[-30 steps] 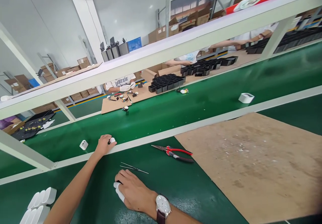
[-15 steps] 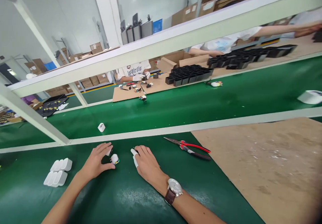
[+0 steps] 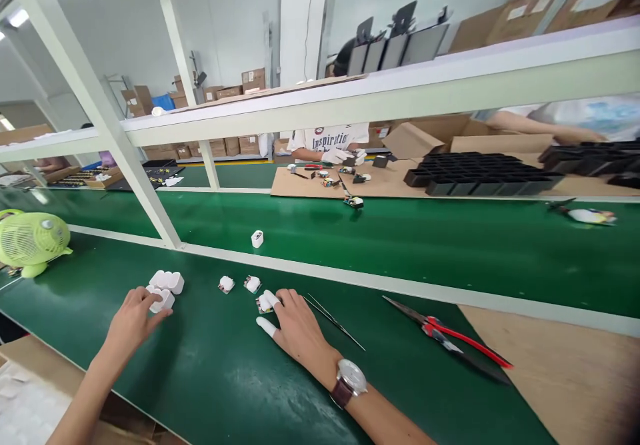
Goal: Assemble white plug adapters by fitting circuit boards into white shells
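My left hand [image 3: 131,322] reaches to a small pile of white plastic shells [image 3: 165,288] on the green bench, fingertips touching the nearest one, fingers apart. My right hand [image 3: 295,325], with white finger cots and a wristwatch, lies flat, its index tip on a small white part with a circuit board [image 3: 263,304]. Two more such small white parts [image 3: 226,284] [image 3: 253,284] sit just left of it. Thin tweezers [image 3: 334,322] lie beside my right hand.
Red-handled pliers [image 3: 450,340] lie to the right, near a brown board [image 3: 575,378]. A white part [image 3: 257,238] rides the green belt [image 3: 425,245]. A green fan [image 3: 30,242] stands at far left. People work across the belt beside black trays [image 3: 480,173].
My left hand let go of the small white part and moved left to the pile of shells. My right hand stayed near the parts. The view swung left.
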### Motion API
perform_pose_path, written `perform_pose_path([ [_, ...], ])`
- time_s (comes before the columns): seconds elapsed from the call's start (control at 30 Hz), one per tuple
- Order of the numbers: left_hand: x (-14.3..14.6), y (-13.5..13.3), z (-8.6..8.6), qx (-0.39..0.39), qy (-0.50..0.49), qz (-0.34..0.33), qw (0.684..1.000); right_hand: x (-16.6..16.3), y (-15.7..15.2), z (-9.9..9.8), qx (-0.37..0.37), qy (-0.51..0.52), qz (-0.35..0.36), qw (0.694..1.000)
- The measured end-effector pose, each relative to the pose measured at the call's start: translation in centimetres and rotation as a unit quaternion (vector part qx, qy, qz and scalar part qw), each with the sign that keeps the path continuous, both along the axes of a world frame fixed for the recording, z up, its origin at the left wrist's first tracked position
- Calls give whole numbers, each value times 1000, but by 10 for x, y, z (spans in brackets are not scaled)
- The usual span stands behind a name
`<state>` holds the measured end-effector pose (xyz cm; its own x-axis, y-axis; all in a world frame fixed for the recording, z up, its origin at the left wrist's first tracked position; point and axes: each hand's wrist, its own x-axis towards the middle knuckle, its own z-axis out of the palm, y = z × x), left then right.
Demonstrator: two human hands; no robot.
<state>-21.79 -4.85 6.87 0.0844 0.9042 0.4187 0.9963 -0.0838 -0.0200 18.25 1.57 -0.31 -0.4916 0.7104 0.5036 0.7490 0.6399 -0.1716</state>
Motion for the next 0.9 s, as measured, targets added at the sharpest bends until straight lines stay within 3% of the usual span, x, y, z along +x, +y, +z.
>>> perform_pose_path([
  [0.07, 1, -3, -12, 3, -2, -35, 999, -2, 0, 3, -11, -15, 1, 1000],
  [0.17, 12, -5, -16, -1, -41, -105, 994, 19, -6, 4, -5, -14, -1, 1000],
  [0.4, 72, 6, -14, -104, -148, -219, 959, 148, -22, -17, 5, -52, -94, 994],
  [0.5, 115, 24, -22, -180, -162, -266, 933, 174, -25, -17, 26, -67, -123, 990],
  [0.6, 157, 44, -26, -230, -178, -307, 906, 160, -28, -7, 37, -43, -111, 992],
  [0.7, 186, 57, -28, -237, -199, -355, 882, 123, -28, 8, 13, 6, -55, 998],
  [0.9, 197, 66, -47, -151, -263, -375, 876, 58, -17, 19, -55, -8, 37, 998],
])
